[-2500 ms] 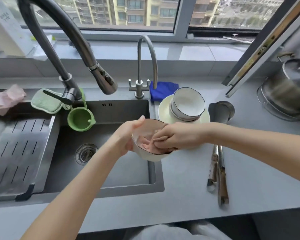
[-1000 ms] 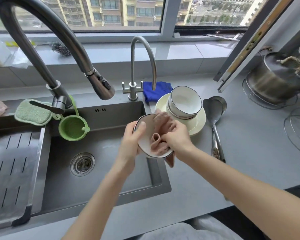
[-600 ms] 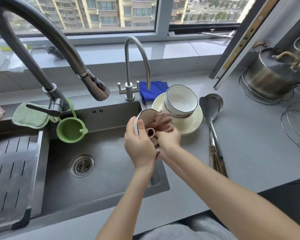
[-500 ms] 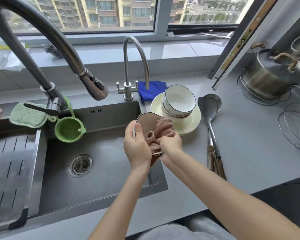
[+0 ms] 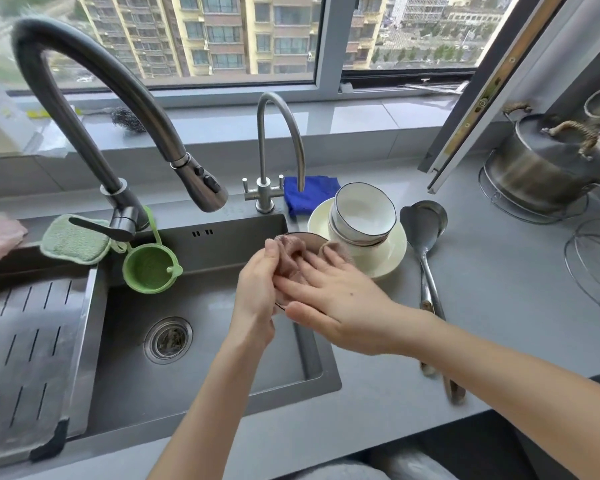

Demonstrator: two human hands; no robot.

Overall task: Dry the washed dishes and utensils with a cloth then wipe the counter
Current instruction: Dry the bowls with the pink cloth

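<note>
Over the right edge of the steel sink, the left hand curls round a small dark-rimmed ceramic bowl. The right hand, fingers straight, presses a ribbed pinkish-brown cloth against it. Farther right, glazed white bowls are stacked on a cream plate.

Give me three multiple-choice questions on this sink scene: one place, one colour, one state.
1. Where does the blue cloth lie? A in the sink; B on the counter behind the plate; C on the pot lid.
2. What colour is the cup hanging from the large faucet? A green; B red; C white.
3. The bowl being dried is: A stacked on the plate; B lying in the sink; C held in hand, pink cloth against it.
B, it shows beside the small tap; A, plainly green; C, the left hand grips it, the right hand presses the cloth on.
</note>
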